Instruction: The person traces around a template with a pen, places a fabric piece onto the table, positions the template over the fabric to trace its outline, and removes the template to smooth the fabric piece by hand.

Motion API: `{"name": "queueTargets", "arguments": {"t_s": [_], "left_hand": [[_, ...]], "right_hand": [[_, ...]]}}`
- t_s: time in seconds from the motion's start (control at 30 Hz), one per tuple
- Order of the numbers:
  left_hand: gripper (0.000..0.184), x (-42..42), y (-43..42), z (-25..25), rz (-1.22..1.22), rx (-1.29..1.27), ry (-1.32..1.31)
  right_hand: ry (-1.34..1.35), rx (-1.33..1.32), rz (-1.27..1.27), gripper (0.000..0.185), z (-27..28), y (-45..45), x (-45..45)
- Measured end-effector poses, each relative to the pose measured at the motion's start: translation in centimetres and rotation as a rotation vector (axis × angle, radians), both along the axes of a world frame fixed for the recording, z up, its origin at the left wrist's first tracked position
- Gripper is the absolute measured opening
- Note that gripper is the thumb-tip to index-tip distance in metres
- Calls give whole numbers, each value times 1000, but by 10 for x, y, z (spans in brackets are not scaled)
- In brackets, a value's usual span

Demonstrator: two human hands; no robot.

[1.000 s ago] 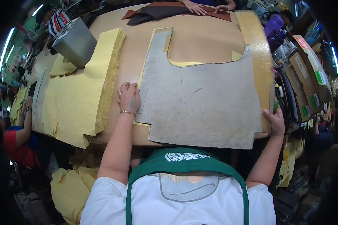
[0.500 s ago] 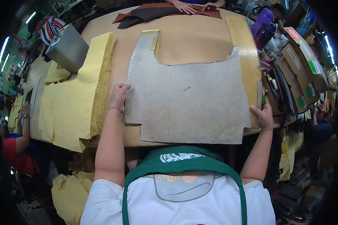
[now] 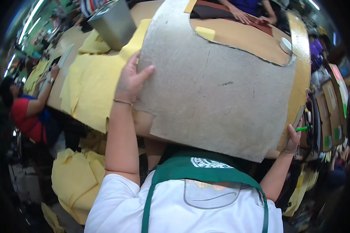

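A large grey template board (image 3: 217, 89) with a curved cutout is raised off the table and tilted. My left hand (image 3: 133, 79) grips its left edge, thumb on top and fingers behind. At the right, my right hand (image 3: 293, 138) is closed around a green pen (image 3: 301, 128), beside a yellowish-brown strip (image 3: 299, 58) along the board's right side. Whether that hand also touches the board, I cannot tell. To the left lies a stack of yellow sheets (image 3: 89, 83), partly behind the board.
A metal block (image 3: 113, 24) stands behind the yellow sheets. Across the table (image 3: 237, 37), a person's hands (image 3: 241, 14) rest near dark and reddish-brown material. Another person in red (image 3: 27, 112) is at the left. Cardboard boxes (image 3: 328, 112) stand at the right; yellow pieces (image 3: 76, 178) hang below.
The grey board has risen from the table and tilted, with my left hand now holding its left edge. The view has shifted, and a small white round item shows at the upper right.
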State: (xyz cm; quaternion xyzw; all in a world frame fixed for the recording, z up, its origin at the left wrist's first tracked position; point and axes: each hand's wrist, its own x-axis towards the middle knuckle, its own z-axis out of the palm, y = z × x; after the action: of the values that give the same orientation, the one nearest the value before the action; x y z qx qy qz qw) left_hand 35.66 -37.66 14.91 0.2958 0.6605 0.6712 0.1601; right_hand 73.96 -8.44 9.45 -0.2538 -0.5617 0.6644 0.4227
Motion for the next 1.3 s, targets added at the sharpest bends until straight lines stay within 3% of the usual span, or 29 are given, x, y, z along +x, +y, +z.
{"name": "queueTargets", "arguments": {"t_s": [0.07, 0.17, 0.2, 0.33, 0.43, 0.5, 0.6, 0.7, 0.73, 0.8, 0.83, 0.87, 0.93, 1.03, 1.07, 1.13, 1.27, 1.3], "left_hand": [[57, -7, -31, 27, 68, -60, 24], [58, -25, -92, 46, 199, -150, 114], [59, -33, -115, 48, 260, -206, 126], [56, -67, -211, 47, 454, -367, 214], [48, -92, -280, 50, 432, 21, 116], [47, -136, -339, 48, 442, -134, 127], [48, -195, -363, 76, 704, -595, 442], [48, -196, -306, 81, 1032, -1061, 948], [48, -176, -271, 81, 1136, -1225, 1150], [49, -145, -206, 41, 644, -866, 1164], [54, -124, -173, 11, 582, -1010, 1043], [58, -121, -156, -30, 419, -1084, 846], [60, -71, -99, -58, 383, -1405, 538], [60, -80, -99, -75, 424, -1318, 468], [61, -73, -96, -71, 440, -1291, 480], [62, -73, -98, -74, 434, -1279, 490], [58, -54, -84, -57, 506, -1280, 550], [54, -54, -84, -59, 488, -1081, 667]], "right_hand": [[-16, -258, 137, 52, -8, 3, -9], [-130, -158, 250, 50, 6, -29, -74], [-40, -116, 376, 49, 20, -50, -103], [-17, -277, 630, 45, 19, -88, -178], [82, -363, 712, 43, 26, -119, -218], [100, -385, 777, 40, 38, -137, -247], [134, -422, 786, 21, 35, -167, -310], [71, -482, 678, 19, 20, -200, -378], [-48, -366, 606, 22, 20, -210, -388], [-209, -181, 541, 30, 1, -224, -407], [-253, -108, 550, 34, -17, -221, -414], [-319, 12, 529, 35, -21, -213, -403], [-472, 244, 483, 37, -28, -187, -365], [-468, 278, 323, 38, -52, -114, -281], [-591, 227, 171, 34, -38, -92, -238], [-503, 271, -147, 30, -70, -34, -160], [-1042, 580, -653, 28, -62, 51, -37], [-1152, 686, -728, 30, -63, 68, -17]]}}
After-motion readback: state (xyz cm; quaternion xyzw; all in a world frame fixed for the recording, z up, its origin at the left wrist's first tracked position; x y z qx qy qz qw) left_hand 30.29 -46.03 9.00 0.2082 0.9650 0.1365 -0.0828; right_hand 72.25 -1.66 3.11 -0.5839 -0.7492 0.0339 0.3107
